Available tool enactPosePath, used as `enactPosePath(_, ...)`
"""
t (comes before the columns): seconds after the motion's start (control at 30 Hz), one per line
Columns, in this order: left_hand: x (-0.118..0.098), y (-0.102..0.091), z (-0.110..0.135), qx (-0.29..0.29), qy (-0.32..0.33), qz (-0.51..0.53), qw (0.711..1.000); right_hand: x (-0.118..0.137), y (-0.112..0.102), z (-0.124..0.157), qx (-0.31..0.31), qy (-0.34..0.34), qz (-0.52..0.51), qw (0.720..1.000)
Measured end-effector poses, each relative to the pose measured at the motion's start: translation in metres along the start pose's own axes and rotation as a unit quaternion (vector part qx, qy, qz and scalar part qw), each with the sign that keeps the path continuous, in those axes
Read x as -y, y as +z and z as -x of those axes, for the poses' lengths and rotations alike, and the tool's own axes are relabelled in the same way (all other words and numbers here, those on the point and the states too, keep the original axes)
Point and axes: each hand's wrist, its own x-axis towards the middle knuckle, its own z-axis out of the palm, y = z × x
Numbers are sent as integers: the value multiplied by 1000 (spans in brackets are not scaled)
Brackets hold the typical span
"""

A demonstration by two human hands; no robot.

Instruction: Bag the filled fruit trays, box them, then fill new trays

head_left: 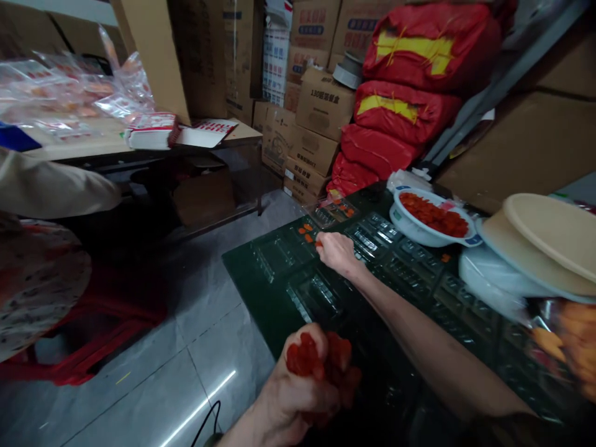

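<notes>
My left hand (pixel 305 385) is at the bottom centre, closed around a handful of red candied fruit pieces (pixel 311 358). My right hand (pixel 336 251) reaches forward over the dark table (pixel 251 273), fingers pinched on a small red piece above clear plastic trays (pixel 372 239). A few red pieces (pixel 306 231) lie in a tray compartment just left of that hand. A white bowl (pixel 410 228) full of the same red fruit stands to the right, beyond my right hand.
Round beige lids (pixel 549 239) stack on white containers at the right. Red sacks (pixel 405 105) and cardboard boxes (pixel 321 102) pile up behind. Another person's sleeve (pixel 51 186) and a red stool (pixel 93 335) are at the left, beside a table of packets (pixel 153 130).
</notes>
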Motion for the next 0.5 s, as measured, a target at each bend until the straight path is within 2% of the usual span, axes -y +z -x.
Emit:
enactPosePath(0.1, 0, -2, -6, 7, -3, -14, 1000, -22, 6, -7, -5, 21, -61, 998)
enactPosePath(0.2, 1, -6, -12, 16, -7, -17, 1000, -46, 3, -10, -52, 65, -151, 985)
enactPosePath(0.33, 4, -8, -20, 19, -24, -5, 1000, -103, -21, -26, -121, 147, -263, 946)
enactPosePath(0.43, 9, -9, -31, 3, -28, 17, 999, -151, -42, -55, -173, 183, -318, 914)
enactPosePath(0.5, 13, -11, -40, -24, -18, 40, 999, -176, -48, -81, -210, 182, -343, 897)
